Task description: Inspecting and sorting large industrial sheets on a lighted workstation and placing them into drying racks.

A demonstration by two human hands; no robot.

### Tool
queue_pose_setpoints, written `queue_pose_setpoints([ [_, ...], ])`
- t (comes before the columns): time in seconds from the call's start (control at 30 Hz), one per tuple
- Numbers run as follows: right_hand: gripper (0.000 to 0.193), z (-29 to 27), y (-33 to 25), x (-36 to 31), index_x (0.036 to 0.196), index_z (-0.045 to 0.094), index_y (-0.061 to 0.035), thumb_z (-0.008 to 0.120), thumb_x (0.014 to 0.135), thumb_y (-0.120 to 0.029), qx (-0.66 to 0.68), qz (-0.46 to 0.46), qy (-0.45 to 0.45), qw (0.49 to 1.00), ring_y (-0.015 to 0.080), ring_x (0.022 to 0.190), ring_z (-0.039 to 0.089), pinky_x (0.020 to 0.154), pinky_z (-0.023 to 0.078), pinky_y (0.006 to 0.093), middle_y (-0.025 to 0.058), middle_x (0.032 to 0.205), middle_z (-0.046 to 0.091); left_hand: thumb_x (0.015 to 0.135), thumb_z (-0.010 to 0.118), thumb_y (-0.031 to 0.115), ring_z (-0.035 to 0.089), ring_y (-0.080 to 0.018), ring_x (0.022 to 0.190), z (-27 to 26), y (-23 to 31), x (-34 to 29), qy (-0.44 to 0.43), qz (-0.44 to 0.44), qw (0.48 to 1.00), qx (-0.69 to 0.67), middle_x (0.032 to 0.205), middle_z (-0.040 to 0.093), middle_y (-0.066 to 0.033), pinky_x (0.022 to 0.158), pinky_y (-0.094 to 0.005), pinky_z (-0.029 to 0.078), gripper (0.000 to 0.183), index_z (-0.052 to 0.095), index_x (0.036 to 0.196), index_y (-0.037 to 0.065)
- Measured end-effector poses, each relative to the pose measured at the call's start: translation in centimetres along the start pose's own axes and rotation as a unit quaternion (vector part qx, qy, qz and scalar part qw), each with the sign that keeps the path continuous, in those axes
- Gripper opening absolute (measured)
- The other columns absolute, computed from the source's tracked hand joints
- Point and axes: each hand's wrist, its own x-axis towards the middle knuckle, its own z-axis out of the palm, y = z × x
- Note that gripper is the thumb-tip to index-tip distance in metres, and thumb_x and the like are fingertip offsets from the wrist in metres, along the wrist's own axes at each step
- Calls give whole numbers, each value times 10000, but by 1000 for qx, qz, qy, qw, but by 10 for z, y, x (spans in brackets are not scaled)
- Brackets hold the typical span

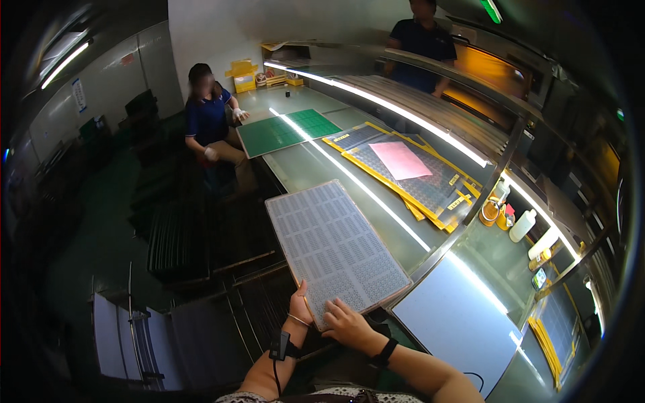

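A grey circuit board panel (336, 238) with rows of fine patterns and copper-coloured edges slants in front of me, its right corner by the table edge. My left hand (300, 306) is closed on its near-left edge, thumb on top and fingers hidden beneath. Over the near edge, my right hand (351, 327) touches the patterned face with spread, slightly bent fingers. To the right of that hand lies a plain pale-blue sheet or board (453, 322).
Racks (134, 329) with upright boards stand at lower left. Across the table (302, 166) are a green panel (289, 132), yellow-edged frames (376, 161) with a pink sheet (401, 160), and bottles (523, 226) at right. A seated person (209, 114) and a standing person (423, 47) are beyond.
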Motion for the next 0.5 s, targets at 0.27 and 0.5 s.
queue_pose_setpoints([
  [0.27,213,5,-8,12,956,517,-21,486,805,-168,-131,-88,-8,987,348,1036,537,854,470,359,202,1109,524,862,346,619,465,-301,1114,11,11,-8,-1,98,995,15,1249,480,-121,969,-419,359,690,413,1276,71],
  [0.5,68,-12,33,26,833,504,-37,521,801,-95,307,243,229,891,361,623,582,525,445,425,158,659,584,844,342,648,384,-312,1206,23,11,3,-122,-16,992,0,1355,379,-128,1026,-433,282,762,312,1358,87],
])
